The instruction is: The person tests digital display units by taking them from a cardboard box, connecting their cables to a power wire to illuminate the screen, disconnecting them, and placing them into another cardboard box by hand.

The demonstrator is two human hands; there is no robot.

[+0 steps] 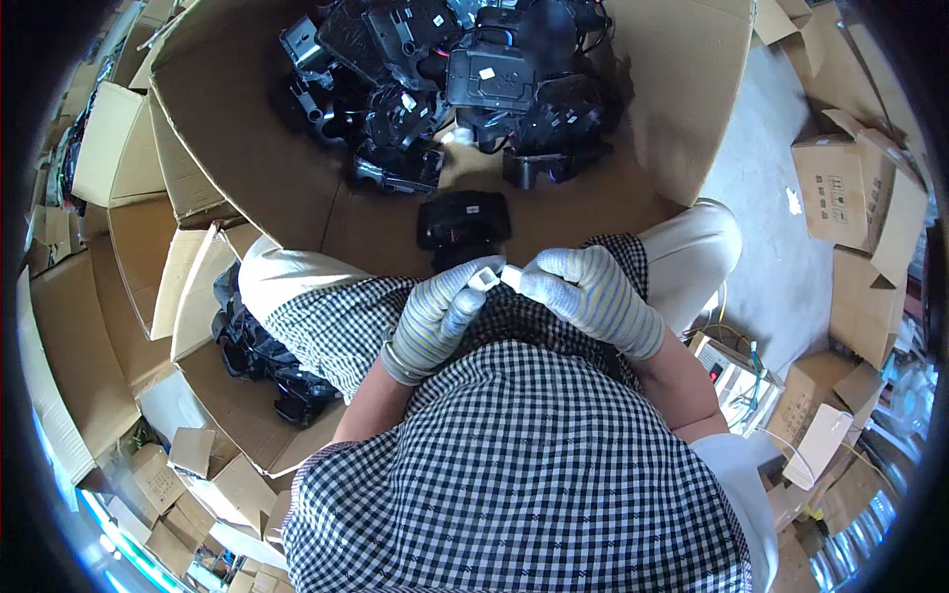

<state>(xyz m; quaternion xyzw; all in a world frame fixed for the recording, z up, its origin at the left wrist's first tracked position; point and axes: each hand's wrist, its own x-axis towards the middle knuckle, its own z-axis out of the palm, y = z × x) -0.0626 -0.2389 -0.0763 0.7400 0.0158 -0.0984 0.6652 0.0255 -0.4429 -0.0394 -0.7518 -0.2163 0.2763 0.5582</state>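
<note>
My left hand (435, 314), in a striped grey knit glove, pinches a small white plug connector (482, 280) whose hollow end shows. Another small white connector (511, 277) is held in the fingertips of my gloved right hand (591, 296). The two pieces sit close together above my lap, with a narrow gap between them. Just beyond my hands is a black plastic unit (463, 222) with a pale label, at the near side of a large open carton. Any wires from the connectors are hidden by my gloves.
The large cardboard carton (682, 99) ahead holds several black plastic units (491, 79). To my left, another carton (222, 390) contains black parts (282, 371). A white device (727, 376) with a red light and thin cables stands at my right, near more cardboard boxes (840, 193).
</note>
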